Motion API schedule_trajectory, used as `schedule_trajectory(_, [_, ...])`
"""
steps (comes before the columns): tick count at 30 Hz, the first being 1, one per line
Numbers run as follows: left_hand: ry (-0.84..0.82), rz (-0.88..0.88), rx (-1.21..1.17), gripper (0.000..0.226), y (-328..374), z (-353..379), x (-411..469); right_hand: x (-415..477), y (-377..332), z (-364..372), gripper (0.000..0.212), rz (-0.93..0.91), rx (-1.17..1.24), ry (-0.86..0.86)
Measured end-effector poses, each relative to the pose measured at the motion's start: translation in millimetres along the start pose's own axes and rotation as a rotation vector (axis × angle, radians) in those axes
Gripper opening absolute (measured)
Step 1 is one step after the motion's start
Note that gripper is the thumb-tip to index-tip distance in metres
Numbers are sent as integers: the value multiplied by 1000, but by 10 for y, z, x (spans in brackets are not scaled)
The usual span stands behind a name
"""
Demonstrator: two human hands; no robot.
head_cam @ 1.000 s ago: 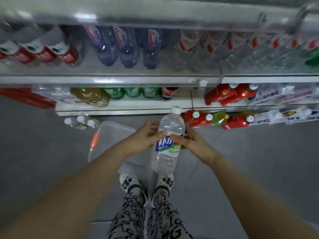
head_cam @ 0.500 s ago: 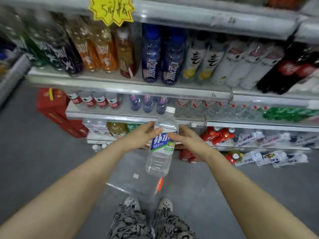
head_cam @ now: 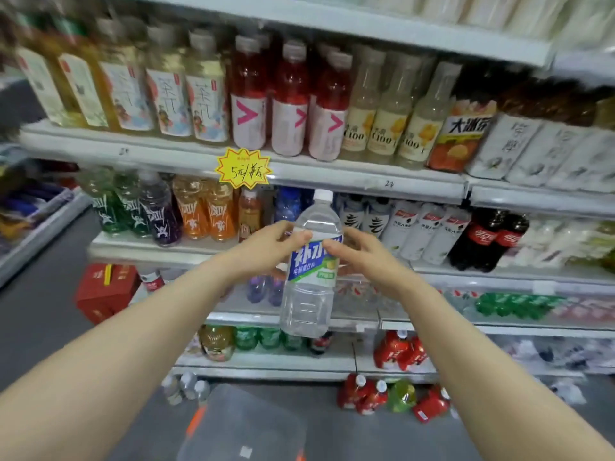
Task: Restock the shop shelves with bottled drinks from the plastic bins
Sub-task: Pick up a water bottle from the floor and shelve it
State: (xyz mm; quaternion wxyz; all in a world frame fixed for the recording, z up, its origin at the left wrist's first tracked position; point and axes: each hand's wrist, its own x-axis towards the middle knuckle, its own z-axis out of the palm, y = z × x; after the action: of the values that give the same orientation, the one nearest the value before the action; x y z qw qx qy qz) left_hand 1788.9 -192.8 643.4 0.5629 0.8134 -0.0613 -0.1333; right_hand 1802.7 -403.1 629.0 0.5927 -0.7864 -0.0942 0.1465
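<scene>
Bottle (head_cam: 311,277) upright in air, long axis near vertical, cap leaning slightly right. Left hand (head_cam: 266,251) grips label from left, right hand (head_cam: 362,254) from right, both equally near. Shelf (head_cam: 149,252) lies far, straight ahead; probable gap beside blue bottles (head_cam: 288,204). Bin (head_cam: 246,424) near, below.

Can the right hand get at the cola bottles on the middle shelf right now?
Likely yes, once freed: the right hand holds the clear bottle with the left hand, but the cola bottles stand at the shelf front with nothing before them.
</scene>
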Motion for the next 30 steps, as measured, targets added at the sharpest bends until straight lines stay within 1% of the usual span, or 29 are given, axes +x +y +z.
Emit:
schedule_trajectory(4, [39, 86, 21, 31, 413, -235, 17, 61, -489, -89, 41, -74, 8, 23])
schedule_trajectory(7, [46, 134, 8, 25, 728, -402, 31, 62, -897, -150, 32, -128, -30, 50])
schedule_trajectory(10, [60, 194, 35, 36, 1062, -575, 59, 73, -1261, -251, 29, -185, -83, 91])
schedule_trajectory(13, [59, 255, 48, 41, 1378, -717, 96, 91, -1598, -371, 23, -247, -129, 129])
schedule_trajectory(16, [92, 299, 91, 41, 1693, -824, 170, 151, -1904, -505, 37, -290, -149, 165])
schedule_trajectory(21, [154, 371, 97, 41, 2166, -953, 362, 282, -2368, -773, 41, -347, -155, 177])
schedule_trajectory(23, [175, 398, 124, 44, 2336, -1013, 444, 325, -2547, -882, 51, -371, -163, 155])
schedule_trajectory(25, [197, 421, 139, 48, 2506, -1069, 516, 378, -2719, -992, 60, -421, -230, 167])
schedule_trajectory(28, [207, 449, 111, 44, 2791, -1151, 566, 482, -2985, -1161, 65, -486, -282, 157])
schedule_trajectory(30, [216, 494, 122, 46, 2979, -1231, 611, 547, -3178, -1249, 67, -519, -302, 154])
